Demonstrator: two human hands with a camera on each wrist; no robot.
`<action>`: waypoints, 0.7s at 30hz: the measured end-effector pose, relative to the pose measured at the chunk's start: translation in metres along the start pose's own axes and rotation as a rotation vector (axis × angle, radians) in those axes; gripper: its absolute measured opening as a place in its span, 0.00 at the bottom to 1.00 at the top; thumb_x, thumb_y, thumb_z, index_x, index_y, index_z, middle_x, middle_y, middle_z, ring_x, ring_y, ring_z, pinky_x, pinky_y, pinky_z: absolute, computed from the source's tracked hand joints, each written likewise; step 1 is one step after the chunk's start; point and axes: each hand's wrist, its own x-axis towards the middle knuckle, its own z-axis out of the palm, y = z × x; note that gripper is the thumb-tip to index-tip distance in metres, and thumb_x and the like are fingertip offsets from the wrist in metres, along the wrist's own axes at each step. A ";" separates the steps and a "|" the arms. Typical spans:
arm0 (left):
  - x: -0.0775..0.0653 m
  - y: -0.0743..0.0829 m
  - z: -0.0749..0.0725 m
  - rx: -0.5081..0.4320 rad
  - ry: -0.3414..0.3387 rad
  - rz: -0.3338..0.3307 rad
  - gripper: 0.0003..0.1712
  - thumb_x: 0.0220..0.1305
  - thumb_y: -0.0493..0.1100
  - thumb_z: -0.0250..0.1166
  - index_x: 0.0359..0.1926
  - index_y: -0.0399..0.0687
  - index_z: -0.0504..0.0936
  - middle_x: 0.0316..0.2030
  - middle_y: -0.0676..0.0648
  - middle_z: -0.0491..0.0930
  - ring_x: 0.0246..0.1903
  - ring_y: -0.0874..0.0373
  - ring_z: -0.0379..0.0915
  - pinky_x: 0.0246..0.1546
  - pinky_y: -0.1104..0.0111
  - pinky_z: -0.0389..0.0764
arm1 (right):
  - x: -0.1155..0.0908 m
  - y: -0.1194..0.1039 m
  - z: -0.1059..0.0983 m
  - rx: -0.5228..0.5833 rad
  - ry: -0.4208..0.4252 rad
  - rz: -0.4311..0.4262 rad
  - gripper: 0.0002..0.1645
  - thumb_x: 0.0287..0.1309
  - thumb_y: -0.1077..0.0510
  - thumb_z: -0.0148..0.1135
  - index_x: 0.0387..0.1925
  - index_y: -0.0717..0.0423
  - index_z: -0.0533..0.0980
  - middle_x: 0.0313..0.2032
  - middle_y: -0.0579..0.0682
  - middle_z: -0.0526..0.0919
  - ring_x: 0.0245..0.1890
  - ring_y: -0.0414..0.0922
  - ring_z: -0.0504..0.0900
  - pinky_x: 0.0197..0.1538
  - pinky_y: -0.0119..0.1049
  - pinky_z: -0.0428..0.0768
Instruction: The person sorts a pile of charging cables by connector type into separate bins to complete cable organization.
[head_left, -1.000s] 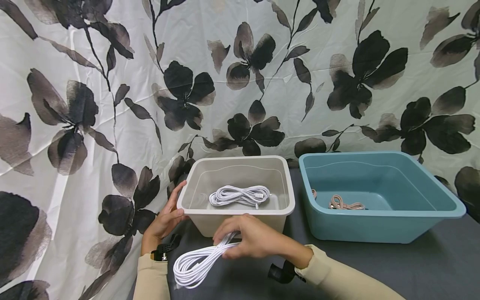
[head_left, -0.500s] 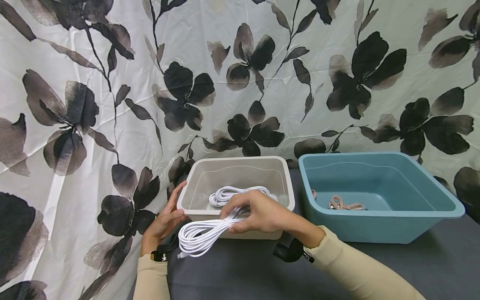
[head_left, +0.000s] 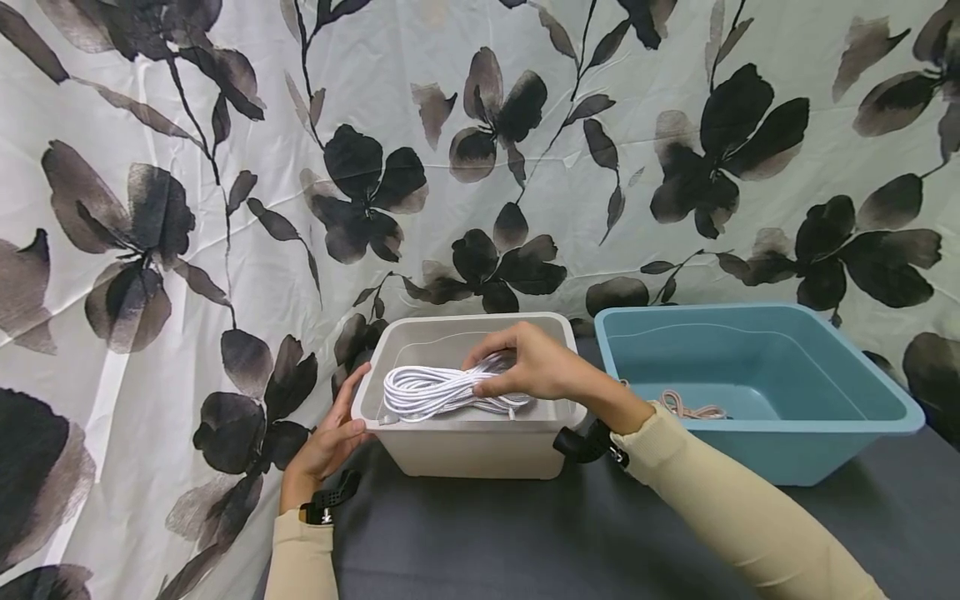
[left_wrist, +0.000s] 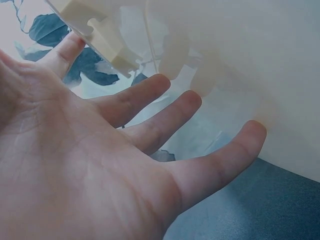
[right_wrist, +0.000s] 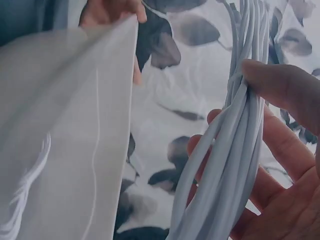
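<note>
My right hand pinches a coiled white cable between thumb and fingers, over the opening of a beige plastic bin. Up close in the right wrist view, the coil's strands bunch together under the thumb. A second white cable lies inside the bin, mostly covered by the held coil in the head view. At the bin's left side is my left hand, its thumb near the front rim corner. The left wrist view has its spread, extended fingers with tips against the bin wall.
Just right of the beige bin stands a larger teal bin, with pinkish cables on its floor. Both rest on a dark grey tabletop. Behind hangs a white cloth with dark flowers. Each wrist wears a black strap.
The right hand has carried the white coil up and forward from in front of the beige bin to over its inside. The left hand has stayed at the bin's side.
</note>
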 end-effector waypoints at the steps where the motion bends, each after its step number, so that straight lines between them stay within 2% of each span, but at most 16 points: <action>1: 0.000 0.000 0.000 -0.002 -0.001 -0.001 0.51 0.72 0.42 0.57 0.82 0.63 0.35 0.77 0.38 0.39 0.66 0.55 0.68 0.58 0.54 0.77 | 0.003 0.000 -0.003 0.000 0.001 0.018 0.15 0.52 0.58 0.79 0.43 0.44 0.88 0.46 0.42 0.89 0.49 0.40 0.83 0.55 0.39 0.79; 5: 0.001 0.002 0.001 -0.010 0.001 0.000 0.51 0.72 0.42 0.57 0.82 0.63 0.35 0.77 0.33 0.34 0.65 0.52 0.67 0.58 0.53 0.77 | 0.016 0.004 -0.014 0.008 -0.001 0.062 0.15 0.53 0.58 0.78 0.45 0.45 0.88 0.50 0.44 0.88 0.53 0.42 0.83 0.58 0.43 0.79; 8: 0.000 0.002 0.001 -0.002 0.010 -0.004 0.51 0.71 0.42 0.57 0.82 0.63 0.35 0.76 0.31 0.37 0.65 0.50 0.67 0.57 0.52 0.77 | 0.026 0.008 -0.021 0.006 0.002 0.080 0.15 0.54 0.58 0.77 0.45 0.48 0.88 0.51 0.46 0.88 0.52 0.43 0.83 0.56 0.43 0.80; 11: 0.000 0.002 0.001 0.009 0.018 -0.009 0.50 0.71 0.42 0.57 0.82 0.63 0.36 0.75 0.34 0.41 0.65 0.51 0.67 0.57 0.52 0.77 | 0.035 0.015 -0.026 0.004 0.009 0.098 0.15 0.54 0.59 0.77 0.46 0.50 0.87 0.50 0.48 0.88 0.48 0.44 0.83 0.50 0.39 0.81; 14: 0.001 0.001 0.000 0.008 0.019 -0.005 0.50 0.71 0.42 0.57 0.82 0.63 0.36 0.76 0.36 0.40 0.65 0.53 0.66 0.57 0.53 0.78 | 0.045 0.022 -0.030 -0.010 0.023 0.118 0.15 0.54 0.60 0.77 0.46 0.51 0.88 0.48 0.49 0.89 0.46 0.45 0.82 0.47 0.37 0.80; 21: 0.002 0.002 -0.001 -0.007 0.011 -0.001 0.51 0.71 0.41 0.58 0.82 0.62 0.35 0.78 0.37 0.35 0.67 0.54 0.64 0.58 0.52 0.76 | 0.062 0.037 -0.035 -0.018 0.044 0.165 0.16 0.54 0.59 0.77 0.46 0.51 0.88 0.48 0.49 0.89 0.46 0.44 0.81 0.47 0.35 0.77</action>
